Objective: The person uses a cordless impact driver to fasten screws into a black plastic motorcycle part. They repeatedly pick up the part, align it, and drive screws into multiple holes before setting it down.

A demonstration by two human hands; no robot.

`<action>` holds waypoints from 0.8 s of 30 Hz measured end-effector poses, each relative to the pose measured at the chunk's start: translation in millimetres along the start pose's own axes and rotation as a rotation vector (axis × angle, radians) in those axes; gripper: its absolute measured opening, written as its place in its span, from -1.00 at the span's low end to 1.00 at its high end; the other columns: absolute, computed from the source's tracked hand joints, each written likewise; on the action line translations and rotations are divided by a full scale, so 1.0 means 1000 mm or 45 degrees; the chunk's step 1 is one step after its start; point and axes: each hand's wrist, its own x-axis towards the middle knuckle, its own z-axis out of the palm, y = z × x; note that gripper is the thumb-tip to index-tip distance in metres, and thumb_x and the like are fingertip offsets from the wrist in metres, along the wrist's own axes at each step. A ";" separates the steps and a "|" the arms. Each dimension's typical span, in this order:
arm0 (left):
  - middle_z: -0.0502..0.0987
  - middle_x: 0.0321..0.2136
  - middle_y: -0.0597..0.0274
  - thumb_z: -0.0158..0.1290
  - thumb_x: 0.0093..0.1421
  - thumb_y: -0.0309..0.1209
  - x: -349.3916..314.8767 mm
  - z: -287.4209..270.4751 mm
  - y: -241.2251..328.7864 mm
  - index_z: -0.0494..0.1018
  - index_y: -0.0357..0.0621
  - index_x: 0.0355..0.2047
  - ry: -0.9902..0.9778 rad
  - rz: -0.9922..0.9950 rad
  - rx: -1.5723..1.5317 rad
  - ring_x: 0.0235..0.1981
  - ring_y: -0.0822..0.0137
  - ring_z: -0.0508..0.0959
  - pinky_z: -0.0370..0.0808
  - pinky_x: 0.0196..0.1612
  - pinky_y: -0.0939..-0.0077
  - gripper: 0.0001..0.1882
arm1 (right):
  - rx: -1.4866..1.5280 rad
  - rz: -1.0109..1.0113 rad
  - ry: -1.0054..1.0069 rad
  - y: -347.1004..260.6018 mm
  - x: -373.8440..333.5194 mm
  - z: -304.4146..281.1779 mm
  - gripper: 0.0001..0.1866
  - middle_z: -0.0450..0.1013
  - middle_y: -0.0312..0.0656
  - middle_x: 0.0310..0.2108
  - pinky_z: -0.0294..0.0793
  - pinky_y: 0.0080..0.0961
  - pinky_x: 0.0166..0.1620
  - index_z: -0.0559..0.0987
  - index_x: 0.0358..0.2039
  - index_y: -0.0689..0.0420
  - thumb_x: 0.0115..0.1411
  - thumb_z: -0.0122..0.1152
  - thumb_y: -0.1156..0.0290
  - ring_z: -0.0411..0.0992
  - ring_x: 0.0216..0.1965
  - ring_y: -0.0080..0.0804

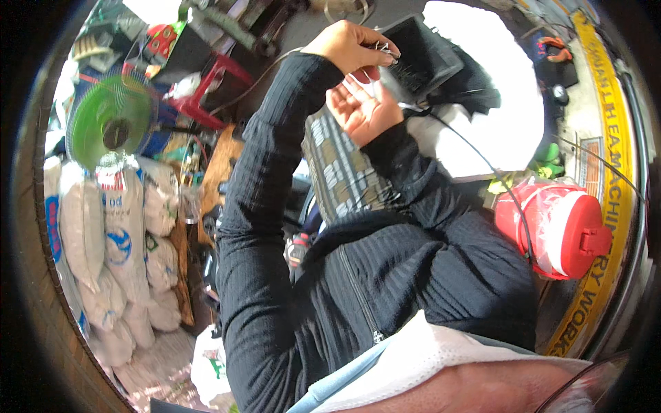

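My left hand, reaching over from the left in a black ribbed sleeve, is closed at the fingertips on several small, thin, shiny metal pieces. Their exact kind is too small to make out. Just below it my right hand lies palm up with its fingers apart and slightly bent. A black rectangular tray is tilted beside both hands, to their right. Fine thin pieces seem to lie in its dark inside. Grey patterned cloth shows beneath my right hand.
A sunlit white surface spreads right of the tray. Nearer on the right is a red drink cooler, with a dark cable running past it. To the left are a green fan, a red plastic stool and several stuffed sacks.
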 end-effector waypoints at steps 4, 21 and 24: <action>0.56 -0.52 0.05 0.12 -0.01 -0.31 -0.072 0.022 -0.053 0.56 -0.01 -0.27 0.529 0.399 0.866 -0.49 0.17 0.60 0.54 -0.37 0.34 -0.74 | -0.002 0.288 -0.682 0.011 0.011 -0.029 -0.52 0.42 -0.09 -0.03 0.25 -0.24 0.17 0.42 0.00 0.24 0.26 -0.19 0.13 0.37 0.02 -0.25; 0.61 -0.31 0.22 0.15 0.11 -0.36 -0.515 0.102 -0.111 0.52 -0.18 -0.15 2.043 -1.058 0.523 -0.29 0.48 0.58 0.47 -0.16 0.64 -0.71 | -0.479 1.523 -0.162 0.152 0.062 -0.149 -0.73 0.18 -0.38 -0.61 0.24 -0.65 -0.56 0.44 -0.11 0.20 0.32 -0.10 0.31 0.19 -0.61 -0.58; 0.61 -0.40 0.24 0.13 0.11 -0.27 -0.633 0.189 -0.148 0.54 -0.17 -0.19 1.962 -1.690 0.568 -0.40 0.46 0.56 0.48 -0.26 0.56 -0.69 | -0.679 1.388 0.061 0.150 0.077 -0.177 -0.68 0.38 -0.26 -0.42 0.41 -0.66 -0.49 0.38 0.05 0.22 0.30 -0.08 0.46 0.37 -0.43 -0.52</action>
